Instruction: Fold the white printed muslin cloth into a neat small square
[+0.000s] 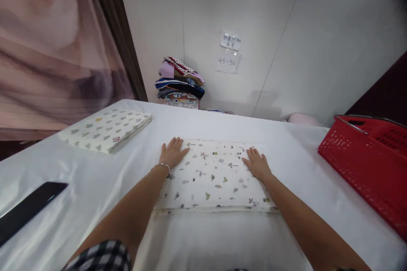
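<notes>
A folded white cloth, printed with small palm trees, leaves and birds, lies flat in front of me with its layered edge facing my body. On its far left corner rests my left hand, fingers spread and flat, a bracelet at the wrist. My right hand presses flat near the far right corner, fingers apart. Neither hand grips the fabric. To the left lies another folded cloth, cream with grey cloud-like prints, apart from both hands.
A white-covered table carries everything. At right stands a red plastic basket with a metal handle; at left lies a dark flat object. Beyond the far edge are stacked fabrics and a wall with paper signs. A pink curtain hangs left.
</notes>
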### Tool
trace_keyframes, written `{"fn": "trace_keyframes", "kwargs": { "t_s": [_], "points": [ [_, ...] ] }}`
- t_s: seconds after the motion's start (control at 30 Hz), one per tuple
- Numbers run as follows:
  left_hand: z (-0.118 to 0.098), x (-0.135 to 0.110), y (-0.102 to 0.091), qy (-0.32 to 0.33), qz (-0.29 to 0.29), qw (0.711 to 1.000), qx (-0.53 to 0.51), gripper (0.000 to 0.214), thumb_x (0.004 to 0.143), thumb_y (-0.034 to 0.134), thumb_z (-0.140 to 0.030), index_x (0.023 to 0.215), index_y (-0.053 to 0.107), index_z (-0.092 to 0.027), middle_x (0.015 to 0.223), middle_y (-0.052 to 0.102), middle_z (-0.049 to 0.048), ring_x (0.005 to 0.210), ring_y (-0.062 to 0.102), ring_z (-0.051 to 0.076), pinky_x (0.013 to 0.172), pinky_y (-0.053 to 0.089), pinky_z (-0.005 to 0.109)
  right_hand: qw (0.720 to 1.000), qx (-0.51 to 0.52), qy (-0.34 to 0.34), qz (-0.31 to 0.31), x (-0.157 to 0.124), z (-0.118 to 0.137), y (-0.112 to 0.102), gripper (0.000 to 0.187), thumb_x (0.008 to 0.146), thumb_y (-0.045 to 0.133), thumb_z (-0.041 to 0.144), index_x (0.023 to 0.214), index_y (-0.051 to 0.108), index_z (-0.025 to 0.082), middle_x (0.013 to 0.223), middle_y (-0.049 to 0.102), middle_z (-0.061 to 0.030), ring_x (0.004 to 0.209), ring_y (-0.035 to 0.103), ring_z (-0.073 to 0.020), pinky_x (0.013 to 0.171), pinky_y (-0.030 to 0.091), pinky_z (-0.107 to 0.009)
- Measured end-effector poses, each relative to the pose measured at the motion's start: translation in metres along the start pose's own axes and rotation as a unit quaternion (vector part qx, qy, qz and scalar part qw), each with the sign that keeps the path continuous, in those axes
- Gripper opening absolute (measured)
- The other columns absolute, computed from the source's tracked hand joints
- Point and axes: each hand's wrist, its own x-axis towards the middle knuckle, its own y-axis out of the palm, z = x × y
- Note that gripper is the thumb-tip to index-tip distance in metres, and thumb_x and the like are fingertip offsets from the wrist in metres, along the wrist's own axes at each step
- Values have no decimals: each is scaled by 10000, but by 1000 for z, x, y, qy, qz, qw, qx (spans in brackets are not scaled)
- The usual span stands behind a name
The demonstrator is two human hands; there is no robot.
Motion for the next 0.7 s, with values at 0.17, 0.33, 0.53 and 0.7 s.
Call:
{"fn": "trace_keyframes", "kwargs": {
  "t_s": [0.17, 0.33, 0.53, 0.7],
  "points": [
    [-7, -22, -14, 15, 4, 1000, 11, 679, 860, 236, -582, 1410, 292, -188, 1512, 177, 64, 1399, 86, 260, 1092, 122, 555, 1000, 18, 1, 23, -20, 5, -13, 626, 915, 231, 517, 1423, 280, 155, 1507, 185, -85, 1389, 117, -230, 1097, 104, -494],
    [4, -95, -5, 95, -20, 995, 35, 670, 860, 266, -597, 1399, 317, -203, 1494, 235, 70, 1387, 155, 256, 1093, 126, 541, 999, 13, -25, -16, -80, 0, -3, 645, 900, 256, 537, 1423, 284, 160, 1503, 203, -74, 1390, 113, -225, 1107, 74, -479],
    [16, -134, 11, 68, -39, 997, 17, 661, 868, 250, -594, 1416, 273, -224, 1499, 225, 41, 1392, 138, 245, 1093, 140, 535, 998, 38, 15, -38, -115, -17, 18, 614, 900, 236, 521, 1401, 331, 179, 1505, 203, -56, 1387, 135, -212, 1092, 169, -466],
    [10, -128, 5, 62, -34, 997, 1, 633, 866, 292, -576, 1402, 301, -239, 1501, 220, 30, 1394, 128, 244, 1089, 159, 534, 998, 49, 0, -47, -109, -19, 20, 619, 894, 261, 516, 1390, 354, 158, 1495, 233, -71, 1384, 151, -219, 1088, 193, -450]
  ]
}}
